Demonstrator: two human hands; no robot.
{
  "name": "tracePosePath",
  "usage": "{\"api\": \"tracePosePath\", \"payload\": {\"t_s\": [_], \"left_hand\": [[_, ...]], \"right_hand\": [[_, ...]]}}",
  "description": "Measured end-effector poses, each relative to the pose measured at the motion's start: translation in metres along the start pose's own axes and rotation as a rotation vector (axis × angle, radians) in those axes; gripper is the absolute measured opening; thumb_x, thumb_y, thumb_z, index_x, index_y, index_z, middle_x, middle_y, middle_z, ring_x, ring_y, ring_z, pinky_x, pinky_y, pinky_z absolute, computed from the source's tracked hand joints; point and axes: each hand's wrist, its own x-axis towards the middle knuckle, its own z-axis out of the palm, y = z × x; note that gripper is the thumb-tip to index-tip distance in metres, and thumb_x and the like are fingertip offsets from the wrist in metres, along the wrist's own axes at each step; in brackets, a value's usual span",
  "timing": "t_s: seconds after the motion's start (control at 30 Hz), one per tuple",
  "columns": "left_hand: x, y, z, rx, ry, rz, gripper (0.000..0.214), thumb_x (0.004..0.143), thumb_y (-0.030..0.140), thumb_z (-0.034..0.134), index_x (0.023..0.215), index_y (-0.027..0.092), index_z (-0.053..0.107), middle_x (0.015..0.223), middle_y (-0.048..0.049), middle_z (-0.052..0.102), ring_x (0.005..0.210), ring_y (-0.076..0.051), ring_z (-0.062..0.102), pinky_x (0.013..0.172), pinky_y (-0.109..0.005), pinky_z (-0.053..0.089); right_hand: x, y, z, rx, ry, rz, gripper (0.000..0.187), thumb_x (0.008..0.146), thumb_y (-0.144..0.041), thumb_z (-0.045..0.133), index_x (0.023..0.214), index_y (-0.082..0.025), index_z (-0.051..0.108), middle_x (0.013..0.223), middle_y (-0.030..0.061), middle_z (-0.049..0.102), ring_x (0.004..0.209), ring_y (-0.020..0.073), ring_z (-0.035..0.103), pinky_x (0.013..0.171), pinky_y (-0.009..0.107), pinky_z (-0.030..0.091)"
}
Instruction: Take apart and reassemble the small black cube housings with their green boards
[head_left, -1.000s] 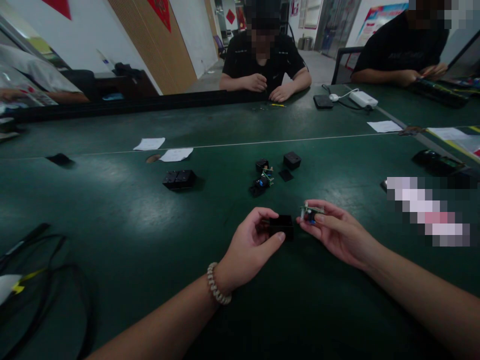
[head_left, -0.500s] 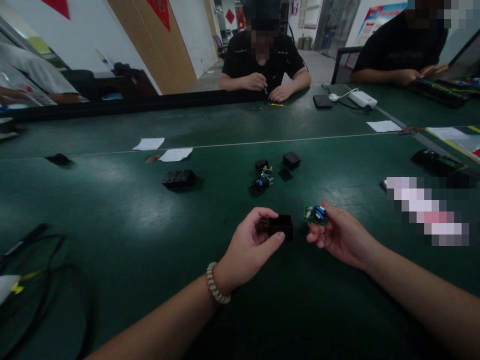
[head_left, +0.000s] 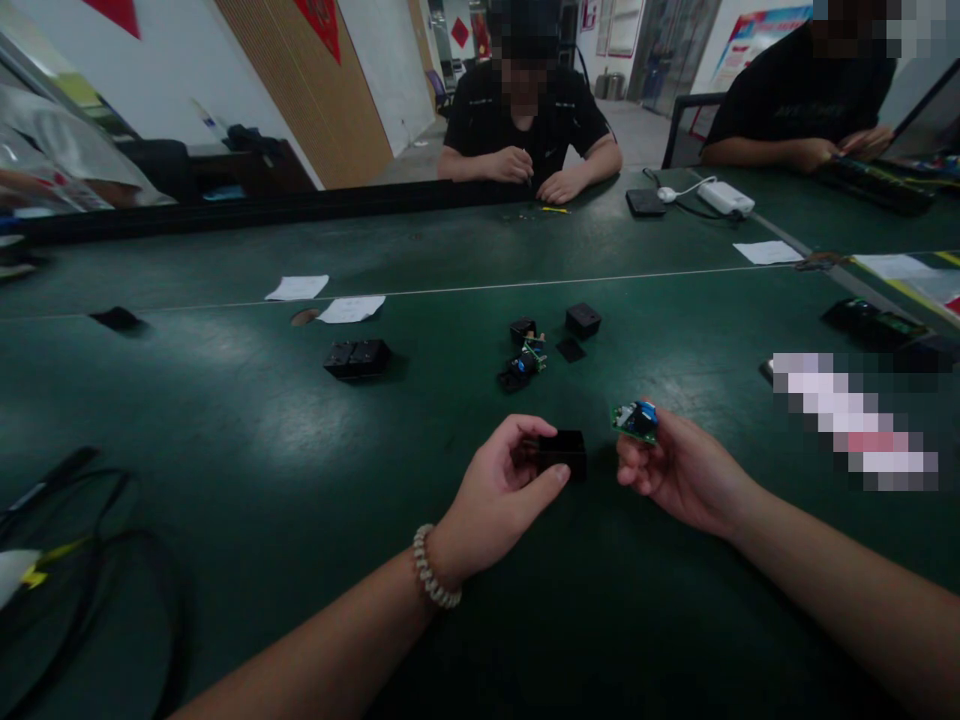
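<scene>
My left hand (head_left: 510,480) grips a small black plastic case (head_left: 566,462) between thumb and fingers; its top side is open and dark inside. To the right, my right hand (head_left: 679,470) pinches a small green circuit board (head_left: 634,422) that carries blue and black parts. Board and case are apart, with a narrow gap between them. Beyond my hands lies another circuit board (head_left: 531,358) among black case pieces. A closed-looking black case (head_left: 583,319) and a thin black flat piece (head_left: 571,350) sit near it.
Two joined black blocks (head_left: 358,358) stand left of centre, near paper sheets (head_left: 351,309). Black cables (head_left: 97,540) loop at the lower left. A blurred-out object (head_left: 855,425) lies at right. Across the green table (head_left: 247,430) sit two people, one behind a white adapter (head_left: 726,198).
My right hand has turned the circuit board, so it now shows at a different tilt. The left hand and the case have stayed in place.
</scene>
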Motion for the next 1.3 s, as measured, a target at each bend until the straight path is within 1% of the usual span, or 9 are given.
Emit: {"api": "tracePosePath", "payload": {"t_s": [0.17,0.27,0.43,0.57,0.67,0.87,1.03,1.1,1.3], "left_hand": [[0.0,0.0,0.0,0.001,0.006,-0.002,0.032,0.086,0.02,0.074,0.113,0.019,0.057,0.112,-0.0073,0.064,0.101,-0.021,0.064,0.088,-0.036,0.055],[0.001,0.0,0.001,0.001,0.008,-0.003,0.033,0.085,0.019,0.074,0.113,0.019,0.057,0.112,-0.0074,0.064,0.101,-0.021,0.064,0.087,-0.036,0.055],[0.001,-0.001,0.0,-0.001,0.015,0.003,0.031,0.086,0.02,0.073,0.113,0.019,0.057,0.112,-0.0069,0.064,0.101,-0.021,0.064,0.089,-0.036,0.055],[0.0,-0.001,0.0,-0.01,0.004,0.011,0.031,0.087,0.019,0.073,0.114,0.019,0.057,0.113,-0.0068,0.063,0.102,-0.02,0.064,0.091,-0.036,0.054],[0.0,0.0,0.001,-0.006,0.008,0.003,0.031,0.087,0.019,0.073,0.114,0.019,0.057,0.112,-0.0062,0.063,0.101,-0.02,0.064,0.09,-0.036,0.054],[-0.001,0.002,0.001,0.002,0.013,-0.005,0.031,0.086,0.02,0.074,0.113,0.019,0.058,0.11,-0.0058,0.063,0.1,-0.02,0.064,0.089,-0.035,0.054],[0.0,0.003,0.0,-0.008,0.011,-0.016,0.032,0.085,0.019,0.074,0.113,0.019,0.058,0.111,-0.0062,0.064,0.102,-0.021,0.064,0.09,-0.036,0.055],[-0.001,0.003,0.0,-0.007,0.01,-0.019,0.032,0.085,0.018,0.074,0.113,0.019,0.058,0.111,-0.006,0.064,0.101,-0.02,0.064,0.09,-0.035,0.055],[-0.001,0.003,0.0,-0.01,0.008,-0.017,0.032,0.085,0.018,0.074,0.113,0.019,0.058,0.113,-0.0067,0.064,0.104,-0.021,0.065,0.092,-0.036,0.054]], "right_hand": [[-0.001,-0.001,0.003,0.008,-0.008,-0.033,0.024,0.088,-0.039,0.079,0.088,-0.017,0.072,0.071,0.0024,0.077,0.067,0.0148,0.079,0.054,0.016,0.059],[-0.001,-0.002,0.003,0.01,-0.015,-0.053,0.021,0.085,-0.036,0.081,0.089,-0.016,0.075,0.078,0.0041,0.08,0.073,0.0164,0.08,0.061,0.018,0.062],[-0.002,-0.002,0.0,-0.019,-0.041,-0.084,0.018,0.087,-0.033,0.08,0.097,-0.018,0.077,0.09,0.0063,0.082,0.084,0.0185,0.081,0.074,0.024,0.065],[-0.002,-0.002,-0.001,-0.022,-0.055,-0.096,0.02,0.088,-0.031,0.08,0.104,-0.02,0.077,0.094,0.0055,0.082,0.085,0.0169,0.08,0.076,0.023,0.064],[-0.002,-0.001,-0.002,-0.007,-0.055,-0.094,0.024,0.084,-0.028,0.084,0.106,-0.02,0.078,0.096,0.0042,0.082,0.084,0.0153,0.08,0.077,0.021,0.064],[-0.001,0.003,-0.009,0.005,-0.039,-0.084,0.031,0.077,-0.022,0.09,0.106,-0.021,0.08,0.097,0.0045,0.083,0.086,0.0154,0.079,0.081,0.022,0.063],[0.0,0.005,-0.012,-0.018,0.0,-0.107,0.034,0.072,-0.018,0.092,0.104,-0.023,0.081,0.103,0.0032,0.082,0.092,0.0151,0.076,0.088,0.025,0.061],[0.0,0.005,-0.01,-0.025,0.009,-0.124,0.034,0.07,-0.018,0.093,0.101,-0.023,0.08,0.104,0.0025,0.08,0.091,0.0144,0.075,0.087,0.025,0.06],[-0.001,0.003,-0.003,-0.043,0.036,-0.139,0.033,0.067,-0.017,0.095,0.093,-0.022,0.077,0.092,0.0001,0.076,0.076,0.0106,0.068,0.071,0.02,0.057]]}}
